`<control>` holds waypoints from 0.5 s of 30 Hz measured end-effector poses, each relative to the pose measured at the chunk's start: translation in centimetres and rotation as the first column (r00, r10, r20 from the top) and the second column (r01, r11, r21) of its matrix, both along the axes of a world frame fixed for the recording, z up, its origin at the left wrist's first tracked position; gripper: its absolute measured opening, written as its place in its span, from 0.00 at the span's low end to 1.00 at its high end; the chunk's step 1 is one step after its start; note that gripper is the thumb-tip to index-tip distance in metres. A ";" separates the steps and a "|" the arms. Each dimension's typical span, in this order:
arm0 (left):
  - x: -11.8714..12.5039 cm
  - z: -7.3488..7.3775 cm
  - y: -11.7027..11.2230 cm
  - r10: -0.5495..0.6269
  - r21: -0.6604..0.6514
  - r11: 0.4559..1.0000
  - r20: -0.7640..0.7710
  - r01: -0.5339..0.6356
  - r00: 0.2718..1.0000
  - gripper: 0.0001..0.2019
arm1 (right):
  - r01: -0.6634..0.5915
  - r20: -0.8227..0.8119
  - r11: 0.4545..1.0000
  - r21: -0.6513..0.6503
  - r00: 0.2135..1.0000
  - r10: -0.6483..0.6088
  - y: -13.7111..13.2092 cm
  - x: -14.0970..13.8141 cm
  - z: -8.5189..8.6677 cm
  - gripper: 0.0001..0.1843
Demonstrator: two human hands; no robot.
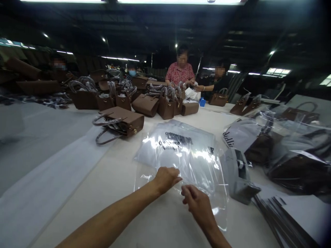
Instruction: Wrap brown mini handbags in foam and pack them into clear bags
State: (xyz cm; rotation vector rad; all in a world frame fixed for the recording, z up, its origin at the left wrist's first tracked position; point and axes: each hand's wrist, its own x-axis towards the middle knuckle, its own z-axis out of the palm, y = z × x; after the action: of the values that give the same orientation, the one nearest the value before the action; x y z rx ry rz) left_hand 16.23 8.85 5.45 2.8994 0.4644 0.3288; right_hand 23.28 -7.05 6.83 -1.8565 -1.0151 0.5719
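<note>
A stack of clear plastic bags (181, 151) with dark printed lettering lies on the white table (124, 179) in front of me. My left hand (167, 178) rests on the near edge of the top bag, fingers curled down on the film. My right hand (198, 203) is just to its right, fingertips pinched at the same near edge. A brown handbag (124, 122) with wrapped handles lies on its side beyond the bags, to the left.
A grey tape dispenser (239, 174) sits right of the bags, with bagged handbags (292, 155) piled further right. Many brown handbags (155, 101) crowd the far table. Three people work at the far side. White sheeting (38, 193) covers the left.
</note>
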 end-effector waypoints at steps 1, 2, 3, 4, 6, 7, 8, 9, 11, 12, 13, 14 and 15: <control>-0.5 -0.3 0.1 -0.027 0.005 1.000 0.008 0.027 1.000 0.13 | 0.089 -0.276 0.996 -0.017 0.957 -0.090 0.9 0.2 -0.4 0.26; -1.0 -0.6 0.1 -0.062 0.007 0.998 0.016 0.062 0.998 0.13 | 0.175 -0.498 0.984 -0.020 0.852 -0.161 1.7 0.5 -0.8 0.27; -1.4 -0.9 0.2 -0.100 0.006 0.995 0.025 0.100 0.995 0.12 | 0.256 -0.649 0.967 -0.007 0.734 -0.199 2.3 0.8 -1.1 0.28; -1.9 -1.3 0.3 -0.135 0.001 0.991 0.037 0.135 0.990 0.10 | 0.330 -0.733 0.944 0.017 0.646 -0.213 2.9 1.1 -1.3 0.29; -2.5 -2.2 0.4 -0.174 -0.023 0.984 0.073 0.176 0.982 0.08 | 0.440 -0.775 0.896 0.066 0.588 -0.232 3.7 1.7 -1.9 0.29; -2.6 -2.5 0.4 -0.171 -0.043 0.984 0.098 0.175 0.980 0.07 | 0.477 -0.767 0.875 0.083 0.592 -0.250 4.1 1.9 -2.2 0.29; -2.7 -2.8 0.5 -0.154 -0.068 0.984 0.125 0.163 0.980 0.07 | 0.511 -0.749 0.855 0.093 0.601 -0.278 4.3 2.0 -2.5 0.28; -2.7 -2.9 0.5 -0.130 -0.098 0.984 0.152 0.145 0.980 0.09 | 0.540 -0.728 0.836 0.101 0.612 -0.308 4.4 2.1 -2.8 0.27; -2.6 -2.8 0.9 -0.093 -0.166 0.978 0.196 0.126 0.976 0.17 | 0.599 -0.696 0.795 0.102 0.614 -0.373 4.3 2.3 -3.2 0.26; -2.6 -2.6 1.1 -0.085 -0.196 0.972 0.216 0.129 0.973 0.21 | 0.617 -0.684 0.780 0.100 0.612 -0.397 4.0 2.3 -3.4 0.26; -2.5 -2.1 1.5 -0.082 -0.221 0.966 0.236 0.136 0.968 0.24 | 0.628 -0.678 0.771 0.100 0.611 -0.409 3.6 2.3 -3.5 0.27; -2.5 -1.5 1.8 -0.077 -0.239 0.961 0.260 0.141 0.963 0.25 | 0.636 -0.677 0.764 0.105 0.609 -0.414 2.9 2.3 -3.6 0.27; -2.4 -0.9 2.2 -0.066 -0.249 0.958 0.287 0.141 0.956 0.26 | 0.640 -0.674 0.760 0.112 0.611 -0.415 2.0 2.1 -3.7 0.27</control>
State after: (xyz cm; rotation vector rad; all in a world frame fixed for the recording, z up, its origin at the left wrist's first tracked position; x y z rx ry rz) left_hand 13.81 11.04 4.60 2.5518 0.2823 0.5945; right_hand 25.38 -5.03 3.13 -1.3891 -0.0648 0.5265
